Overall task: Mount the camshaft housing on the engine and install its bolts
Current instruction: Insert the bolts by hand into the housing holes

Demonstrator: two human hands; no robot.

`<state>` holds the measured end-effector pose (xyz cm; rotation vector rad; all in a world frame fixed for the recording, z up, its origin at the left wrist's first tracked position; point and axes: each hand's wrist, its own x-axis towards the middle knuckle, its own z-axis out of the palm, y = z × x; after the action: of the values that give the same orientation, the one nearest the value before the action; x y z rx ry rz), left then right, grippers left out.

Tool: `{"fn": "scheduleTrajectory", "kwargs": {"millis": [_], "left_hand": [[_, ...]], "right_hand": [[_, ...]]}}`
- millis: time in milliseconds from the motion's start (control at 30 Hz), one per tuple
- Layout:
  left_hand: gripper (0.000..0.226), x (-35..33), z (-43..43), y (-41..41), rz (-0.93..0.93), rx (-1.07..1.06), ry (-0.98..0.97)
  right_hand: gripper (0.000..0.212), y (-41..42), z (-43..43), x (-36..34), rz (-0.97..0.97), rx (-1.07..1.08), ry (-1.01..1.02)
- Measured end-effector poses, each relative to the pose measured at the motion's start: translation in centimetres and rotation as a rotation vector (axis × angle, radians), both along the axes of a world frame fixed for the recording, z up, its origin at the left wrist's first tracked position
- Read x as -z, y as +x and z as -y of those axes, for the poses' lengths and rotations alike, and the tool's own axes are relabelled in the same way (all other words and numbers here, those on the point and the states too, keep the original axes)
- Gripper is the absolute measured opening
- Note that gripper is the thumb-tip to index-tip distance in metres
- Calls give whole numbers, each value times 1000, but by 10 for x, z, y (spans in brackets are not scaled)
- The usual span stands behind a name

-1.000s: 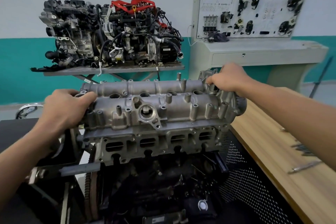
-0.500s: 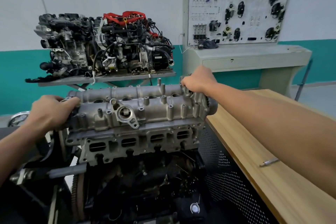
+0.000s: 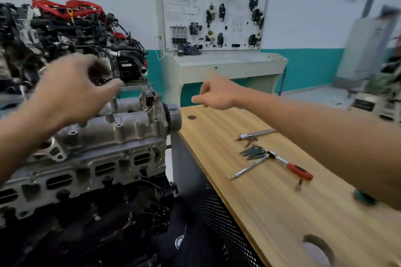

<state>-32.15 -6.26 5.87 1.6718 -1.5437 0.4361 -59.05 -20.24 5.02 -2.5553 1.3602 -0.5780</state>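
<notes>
- Engine block (image 3: 104, 212): dark and lowest in view. It carries the cylinder head (image 3: 86, 169), whose row of rectangular ports faces the camera.
- Wooden bench (image 3: 271, 212): stands just beside the engine on the right. On it lie a cluster of dark bolts (image 3: 251, 151), a red-handled ratchet (image 3: 289, 166), an extension bar (image 3: 249, 168) and, beyond them, a slim driver (image 3: 256, 134).
- Bolts: judged light, rigid and liable to roll. Each is best picked up singly, pinched at the head or shank.
- Camshaft housing (image 3: 125, 130): sits on top of the cylinder head, and the bolt bosses in view appear empty. It is a cast-metal part, judged heavy and stiff, with little surface grip. Any further alignment calls for two hands, one at each end, on solid casting. The toothed wheel (image 3: 173, 117) at the right end is not a suitable hold.
- Left hand (image 3: 73, 89): motion-blurred, above the housing and apart from it. The fingers are loosely curved and hold nothing.
- Right hand (image 3: 217, 95): above the far end of the bench. The fingers are loosely curled, with nothing visible in them.
- Second engine (image 3: 76, 34): on a stand behind, well apart from the work.
</notes>
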Motion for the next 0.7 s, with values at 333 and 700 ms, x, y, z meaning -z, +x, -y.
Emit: {"fn": "scheduleTrajectory", "kwargs": {"millis": [333,700], "left_hand": [[32,126,165,-253,281,481,673],[60,195,258,-306,301,521,861]], "right_hand": [[23,-153,39,95,-326,255,153],[43,-206,92,159,-280,346,288]]}}
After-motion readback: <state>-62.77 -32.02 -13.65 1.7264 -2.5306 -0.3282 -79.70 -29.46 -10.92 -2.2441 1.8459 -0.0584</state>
